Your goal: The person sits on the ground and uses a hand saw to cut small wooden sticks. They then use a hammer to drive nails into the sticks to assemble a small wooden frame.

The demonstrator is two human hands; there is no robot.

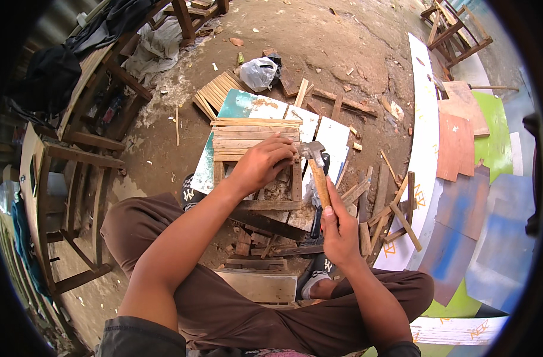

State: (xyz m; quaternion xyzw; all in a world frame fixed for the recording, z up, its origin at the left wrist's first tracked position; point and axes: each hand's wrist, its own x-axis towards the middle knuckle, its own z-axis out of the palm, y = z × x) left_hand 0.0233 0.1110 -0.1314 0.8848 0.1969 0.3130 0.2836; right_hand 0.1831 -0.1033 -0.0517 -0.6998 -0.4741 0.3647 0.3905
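Observation:
A small wooden frame (297, 178) with several thin slats (232, 135) laid across it sits in front of me. Over the right end of the slats, my left hand (264, 162) is closed, its fingertips bent together. Whatever those fingertips pinch, if anything, is too small to make out. My right hand (343, 237) grips a claw hammer (320, 183) by its wooden handle. The metal head is raised close beside the left fingertips, at the frame's right edge.
White and teal boards (209, 163) lie under the frame. Beyond stand a slatted wooden piece (224, 89) and a plastic bag (259, 74). Loose wood offcuts (381, 190) are scattered to the right, near painted sheets (456, 143). Wooden furniture frames (84, 157) stand at left.

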